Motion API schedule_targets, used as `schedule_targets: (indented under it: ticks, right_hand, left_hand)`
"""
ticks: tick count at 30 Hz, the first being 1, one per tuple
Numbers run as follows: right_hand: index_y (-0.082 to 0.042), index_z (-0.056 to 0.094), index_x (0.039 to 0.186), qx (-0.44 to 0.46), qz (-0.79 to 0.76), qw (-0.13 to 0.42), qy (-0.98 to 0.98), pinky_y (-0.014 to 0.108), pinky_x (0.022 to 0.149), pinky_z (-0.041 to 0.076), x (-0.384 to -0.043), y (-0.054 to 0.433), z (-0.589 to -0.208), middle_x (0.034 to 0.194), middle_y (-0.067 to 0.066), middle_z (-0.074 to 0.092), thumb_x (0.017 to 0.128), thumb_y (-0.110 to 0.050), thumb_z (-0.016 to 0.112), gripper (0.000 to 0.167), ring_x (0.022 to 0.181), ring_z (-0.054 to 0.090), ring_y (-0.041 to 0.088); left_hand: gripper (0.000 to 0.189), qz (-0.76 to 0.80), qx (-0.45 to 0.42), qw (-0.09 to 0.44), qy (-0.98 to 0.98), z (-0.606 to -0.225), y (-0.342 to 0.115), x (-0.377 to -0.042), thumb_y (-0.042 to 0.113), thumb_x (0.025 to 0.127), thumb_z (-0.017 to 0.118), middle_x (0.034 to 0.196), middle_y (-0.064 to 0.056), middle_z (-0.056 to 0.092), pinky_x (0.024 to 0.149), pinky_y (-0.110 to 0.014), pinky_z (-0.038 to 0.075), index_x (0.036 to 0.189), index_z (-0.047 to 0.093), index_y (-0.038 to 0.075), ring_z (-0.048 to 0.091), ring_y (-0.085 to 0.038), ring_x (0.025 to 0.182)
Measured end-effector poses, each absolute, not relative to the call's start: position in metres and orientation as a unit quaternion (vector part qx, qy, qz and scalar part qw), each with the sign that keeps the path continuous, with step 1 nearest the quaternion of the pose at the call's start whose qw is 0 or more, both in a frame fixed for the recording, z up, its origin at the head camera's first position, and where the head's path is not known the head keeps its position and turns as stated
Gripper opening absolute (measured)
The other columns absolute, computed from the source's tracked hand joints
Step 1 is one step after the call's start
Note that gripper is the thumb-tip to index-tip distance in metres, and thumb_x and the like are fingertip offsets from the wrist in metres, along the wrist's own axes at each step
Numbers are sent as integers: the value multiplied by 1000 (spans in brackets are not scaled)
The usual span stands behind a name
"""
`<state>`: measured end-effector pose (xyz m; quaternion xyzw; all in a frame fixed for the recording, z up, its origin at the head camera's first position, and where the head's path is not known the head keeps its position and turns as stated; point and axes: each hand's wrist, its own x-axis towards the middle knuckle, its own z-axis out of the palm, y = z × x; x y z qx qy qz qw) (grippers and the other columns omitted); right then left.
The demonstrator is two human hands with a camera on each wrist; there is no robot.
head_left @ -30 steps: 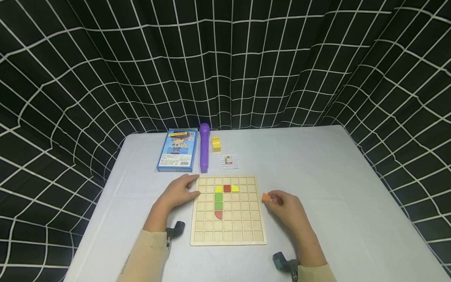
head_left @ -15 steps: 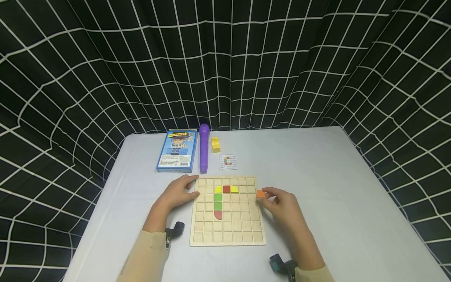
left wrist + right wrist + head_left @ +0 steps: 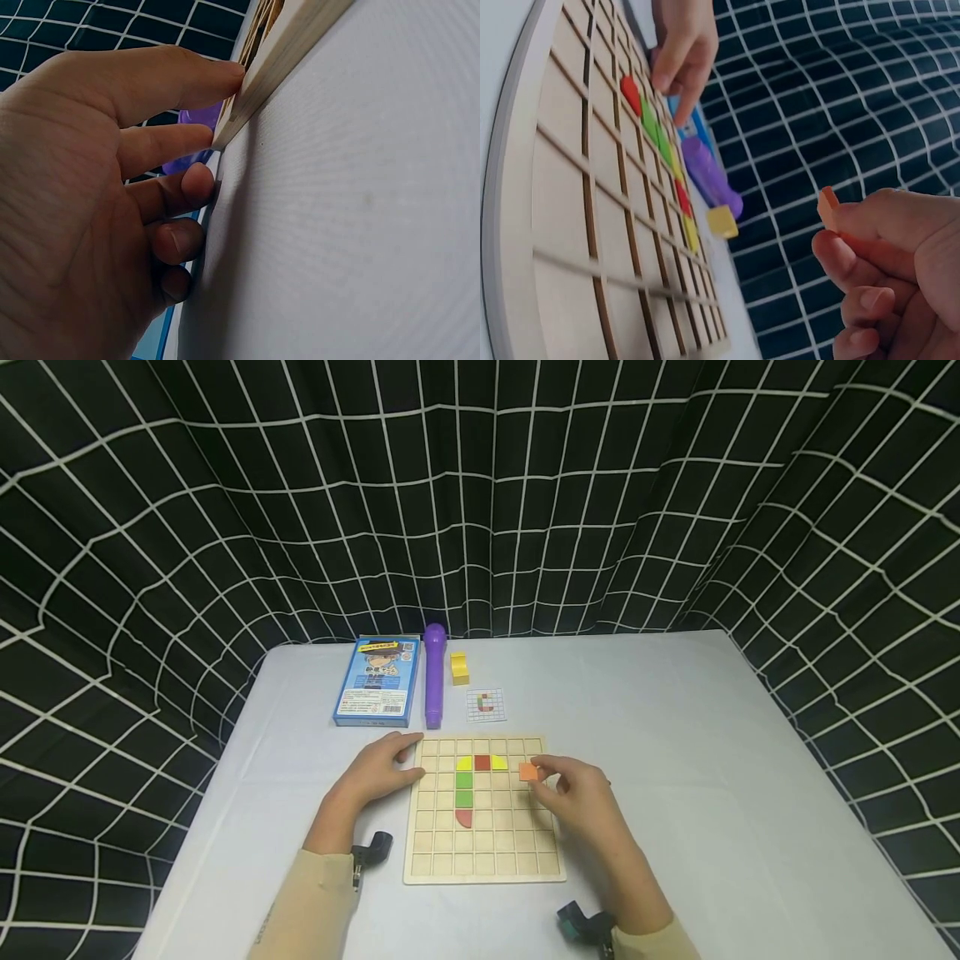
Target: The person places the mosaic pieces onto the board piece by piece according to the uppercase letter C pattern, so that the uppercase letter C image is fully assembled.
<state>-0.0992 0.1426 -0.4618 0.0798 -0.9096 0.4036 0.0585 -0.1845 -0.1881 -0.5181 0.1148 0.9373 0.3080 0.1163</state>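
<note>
My right hand (image 3: 581, 793) pinches a small orange square tile (image 3: 528, 772) between thumb and forefinger, above the right side of the wooden grid board (image 3: 495, 864). In the right wrist view the tile (image 3: 827, 208) is held apart from the board. Thumb and forefinger of my left hand (image 3: 377, 770) touch the board's left edge, while the other fingers bend loosely in the left wrist view. On the board lie a red square tile (image 3: 482, 762) between two yellow rounded tiles (image 3: 499, 762), two green squares (image 3: 464, 789) below, and a light red rounded tile (image 3: 464, 818).
Behind the board lies a small card (image 3: 487, 704) with a coloured grid pattern. A yellow block (image 3: 460, 668), a purple microphone-shaped stick (image 3: 434, 677) and a blue box (image 3: 377, 682) stand farther back. A black gridded curtain (image 3: 480, 510) surrounds the white table (image 3: 675, 710).
My right hand has moved left with the orange tile, from beside the board's right edge to over its right columns. The left hand has stayed at the left edge.
</note>
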Motion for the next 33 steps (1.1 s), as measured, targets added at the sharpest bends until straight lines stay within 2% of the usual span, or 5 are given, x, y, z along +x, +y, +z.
schedule_targets:
  ticks: [5, 11, 20, 27, 33]
  right_hand:
    - [-7, 77, 112, 105, 412, 62, -903, 24, 50, 35, -99, 131, -461, 85, -8, 68, 82, -5, 80, 30, 54, 40, 7]
    - [-10, 77, 113, 125, 406, 32, -905, 25, 51, 35, -97, 117, -463, 86, -11, 66, 83, -7, 77, 30, 53, 38, 4]
    - [-10, 78, 111, 155, 375, -17, -914, 25, 54, 39, -94, 102, -478, 87, -12, 67, 84, -8, 74, 27, 49, 38, 1]
    - [-11, 80, 103, 184, 325, -25, -927, 28, 66, 47, -94, 95, -490, 79, -15, 61, 83, -13, 78, 20, 69, 53, 4]
    - [-12, 82, 100, 183, 287, -28, -940, 29, 63, 44, -94, 94, -494, 79, -11, 59, 80, -14, 78, 21, 70, 51, 9]
  left_hand:
    - [69, 307, 117, 115, 938, -518, -188, -184, 35, 87, 79, 97, 1, 53, 88, -43, 43, 149, 55, 18, 51, -20, 96]
    - [68, 304, 119, 113, 938, -518, -188, -185, 35, 87, 79, 94, 1, 51, 83, -41, 42, 149, 56, 18, 50, -19, 91]
    - [68, 304, 121, 111, 938, -520, -189, -185, 36, 87, 79, 94, 1, 52, 83, -41, 42, 149, 56, 18, 50, -19, 91]
    - [69, 307, 120, 112, 937, -520, -189, -184, 36, 87, 79, 95, 1, 53, 86, -42, 43, 149, 56, 18, 51, -20, 94]
    - [69, 307, 121, 110, 938, -520, -189, -185, 36, 87, 79, 95, 1, 53, 86, -42, 42, 149, 56, 18, 51, -20, 94]
